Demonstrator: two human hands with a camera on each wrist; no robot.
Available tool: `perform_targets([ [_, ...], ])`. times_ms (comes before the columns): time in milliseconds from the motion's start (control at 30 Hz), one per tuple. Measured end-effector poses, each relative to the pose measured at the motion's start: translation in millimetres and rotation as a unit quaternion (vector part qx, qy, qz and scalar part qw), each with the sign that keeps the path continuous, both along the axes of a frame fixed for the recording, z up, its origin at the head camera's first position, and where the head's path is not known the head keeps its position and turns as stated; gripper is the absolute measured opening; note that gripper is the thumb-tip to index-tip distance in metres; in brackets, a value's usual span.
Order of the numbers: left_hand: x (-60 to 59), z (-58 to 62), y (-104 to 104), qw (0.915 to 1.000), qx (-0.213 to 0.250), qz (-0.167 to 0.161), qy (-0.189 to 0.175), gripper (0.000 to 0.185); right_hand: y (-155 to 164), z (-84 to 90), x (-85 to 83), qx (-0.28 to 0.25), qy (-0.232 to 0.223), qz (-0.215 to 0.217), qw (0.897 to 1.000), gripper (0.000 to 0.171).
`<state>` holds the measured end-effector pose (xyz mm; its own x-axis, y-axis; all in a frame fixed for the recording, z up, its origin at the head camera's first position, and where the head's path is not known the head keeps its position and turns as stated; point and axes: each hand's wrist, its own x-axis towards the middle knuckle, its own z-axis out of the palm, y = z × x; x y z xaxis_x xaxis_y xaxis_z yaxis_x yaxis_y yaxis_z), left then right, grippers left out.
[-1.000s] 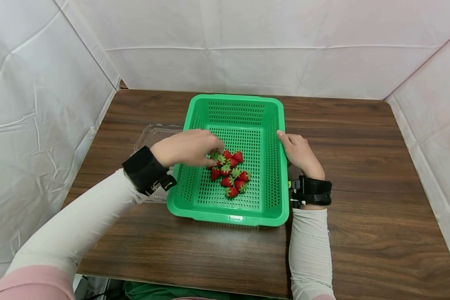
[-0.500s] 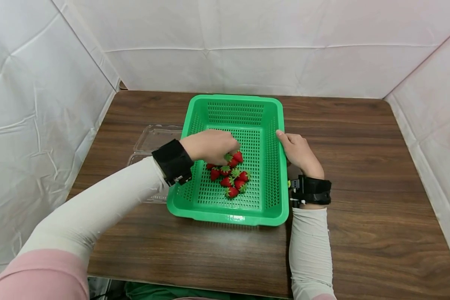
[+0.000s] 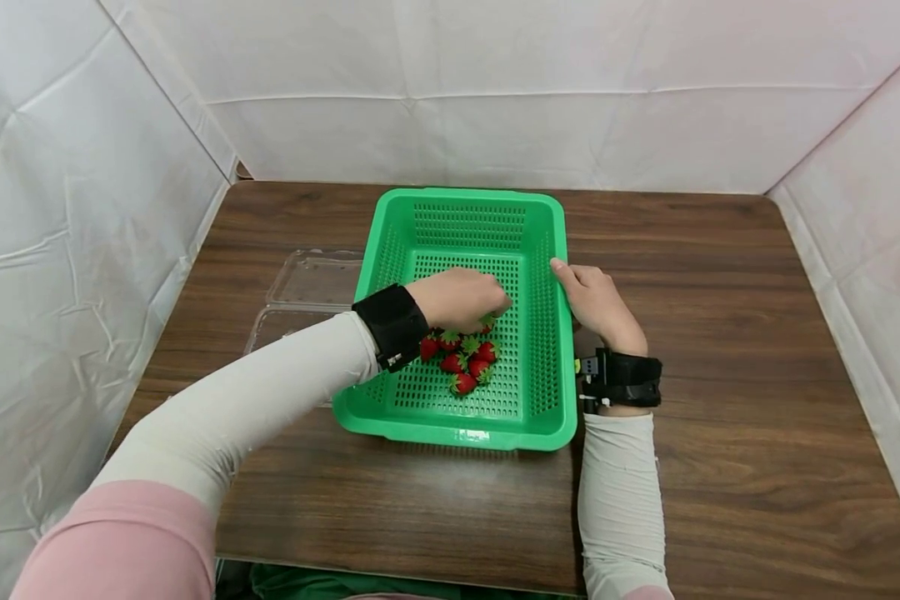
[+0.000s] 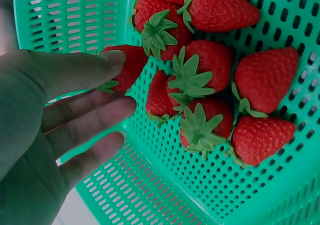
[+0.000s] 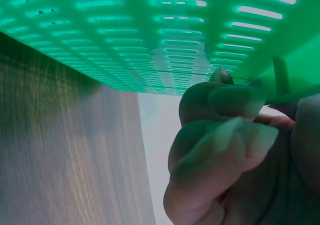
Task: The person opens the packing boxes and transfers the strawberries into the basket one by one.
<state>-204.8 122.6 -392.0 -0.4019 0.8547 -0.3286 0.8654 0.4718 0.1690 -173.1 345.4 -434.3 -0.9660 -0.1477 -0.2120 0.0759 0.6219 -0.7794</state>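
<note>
Inside the green perforated plastic basket (image 3: 412, 432), my left hand (image 3: 461, 298) reaches over a cluster of strawberries. In the left wrist view, its thumb and fingers pinch one red strawberry (image 4: 132, 67), partly covered by the thumb. Several other strawberries (image 4: 267, 80) with green leaves lie together on the basket floor beside that hand. At the basket's right side, my right hand (image 3: 600, 304) grips the rim, thumb on top. The right wrist view shows that hand's fingers (image 5: 200, 150) curled beneath the rim, against the slotted wall.
A clear plastic clamshell box (image 3: 318, 279) lies left of the basket, partly under my left forearm. The basket stands on a dark wooden table (image 3: 720, 350). White sheeting (image 3: 495, 133) encloses the table's back and both sides.
My left hand has moved right across the basket, from the left side of the strawberries to their far right. The right hand and the basket have stayed in place.
</note>
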Motion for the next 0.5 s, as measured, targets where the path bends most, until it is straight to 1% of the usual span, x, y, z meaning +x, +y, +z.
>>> perform_targets([
  [133,-0.7,-1.4,4.2,0.9998,-0.016,-0.002,0.011,0.016,-0.8,0.6,-0.1,-0.001,0.002,0.004,1.000,0.059],
  [300,1.8,-7.0,9.5,0.9980,-0.061,0.006,0.012,0.026,-0.9,2.6,0.7,0.005,0.006,0.013,1.000,0.059],
  [500,8.1,-11.2,12.2,0.9938,-0.109,-0.003,0.026,0.018,-0.2,1.4,0.9,0.006,0.007,0.004,1.000,0.058],
])
